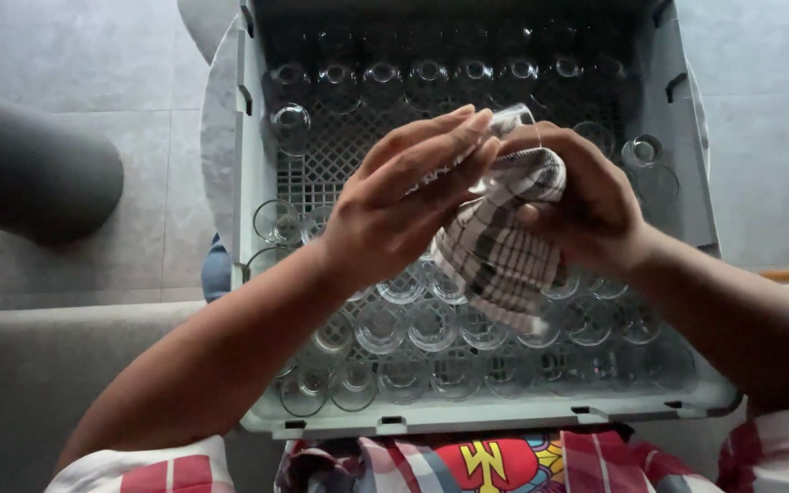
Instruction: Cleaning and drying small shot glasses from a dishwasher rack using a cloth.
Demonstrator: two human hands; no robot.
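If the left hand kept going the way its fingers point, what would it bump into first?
The left hand points up and to the right. Its fingers already touch the small clear glass and checked cloth held by the right hand, so it would meet those first.

Dim, soft daylight; far crate (468, 55) end in deep shadow; faint glints on glasses (431, 324); slight motion blur on hands; wide-angle edge stretch.

person: bare forearms; short sleeves (152, 473) in red, white and grey plaid; shirt front (495, 464) plaid with a red, blue and yellow graphic; no rings visible.
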